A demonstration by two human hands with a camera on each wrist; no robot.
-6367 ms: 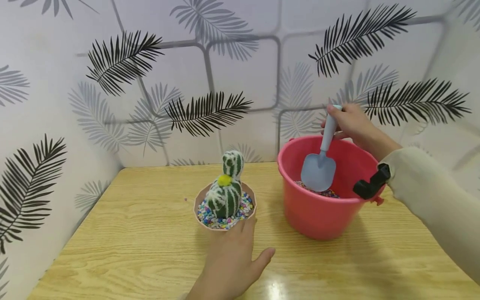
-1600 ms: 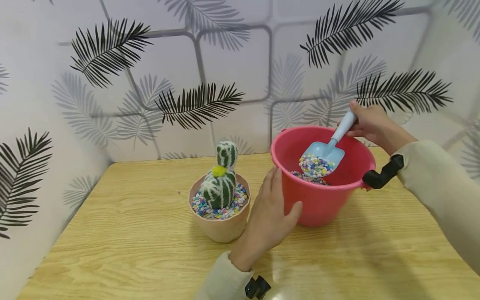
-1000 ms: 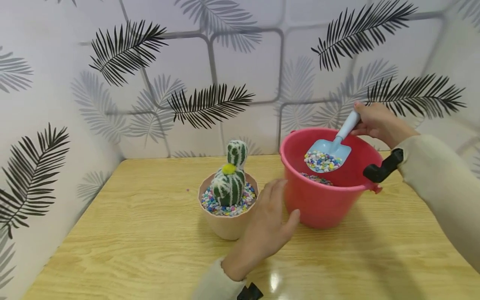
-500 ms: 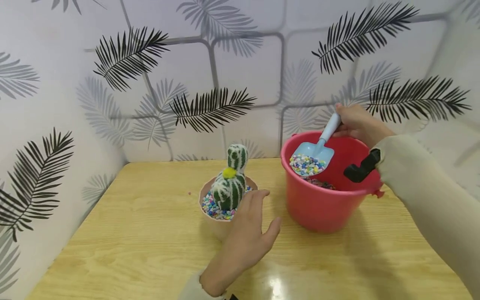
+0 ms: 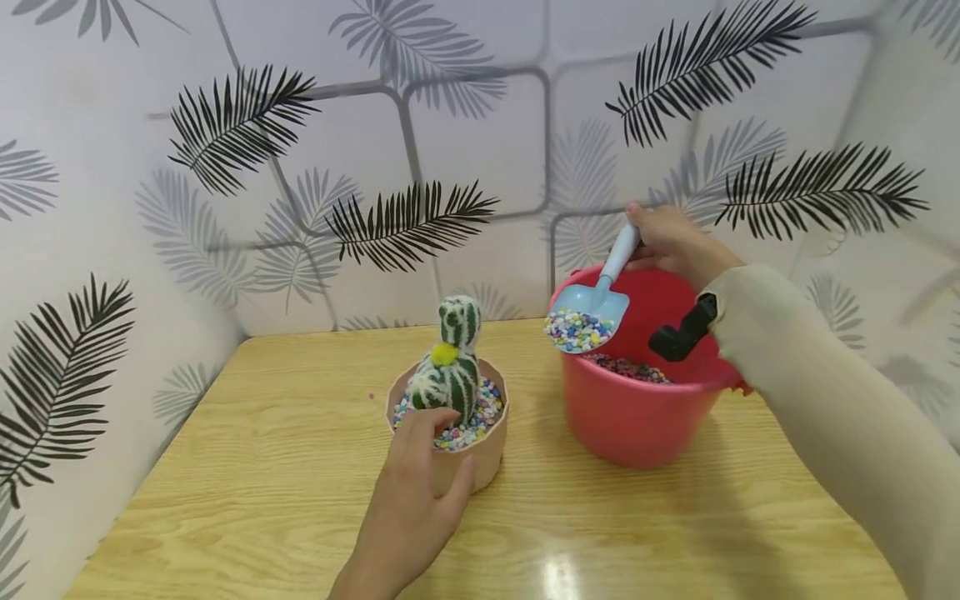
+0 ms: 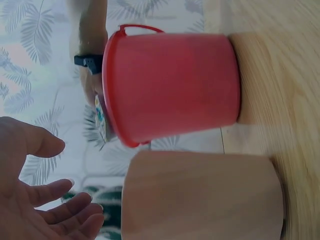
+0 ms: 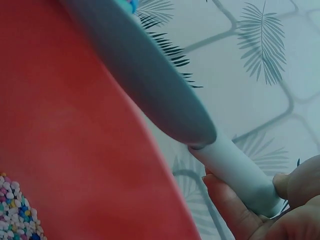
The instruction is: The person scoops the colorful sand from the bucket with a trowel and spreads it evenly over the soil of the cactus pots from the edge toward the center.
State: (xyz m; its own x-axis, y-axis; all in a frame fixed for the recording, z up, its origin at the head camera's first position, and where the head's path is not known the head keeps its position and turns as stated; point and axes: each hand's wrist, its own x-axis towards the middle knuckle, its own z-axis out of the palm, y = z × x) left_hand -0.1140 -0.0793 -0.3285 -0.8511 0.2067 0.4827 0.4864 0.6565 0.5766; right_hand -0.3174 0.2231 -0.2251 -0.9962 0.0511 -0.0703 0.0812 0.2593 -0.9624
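Observation:
My right hand point(image 5: 675, 242) grips the handle of a light blue shovel point(image 5: 619, 254), heaped with small coloured pebbles point(image 5: 577, 332). The shovel's blade hangs over the left rim of a pink-red bucket point(image 5: 630, 425); the right wrist view shows its underside point(image 7: 150, 80) above the bucket wall. More pebbles point(image 5: 626, 368) lie at the bottom of the bucket. To its left, a beige pot point(image 5: 489, 454) holds a knitted cactus point(image 5: 459, 387) with a yellow pompom, set among pebbles. My left hand point(image 5: 412, 500) is at the pot's front rim, fingers loosely bent, gripping nothing.
A light wooden table point(image 5: 285, 467) carries the pot and bucket. One stray pebble point(image 5: 371, 396) lies left of the pot. The leaf-patterned wall point(image 5: 420, 125) stands right behind the table. A black wrist mount point(image 5: 684, 329) sticks out over the bucket.
The shovel has been filled with pebbles and lifted, then carried left to the bucket's rim. My left hand has come away from between pot and bucket, leftward to the pot's front.

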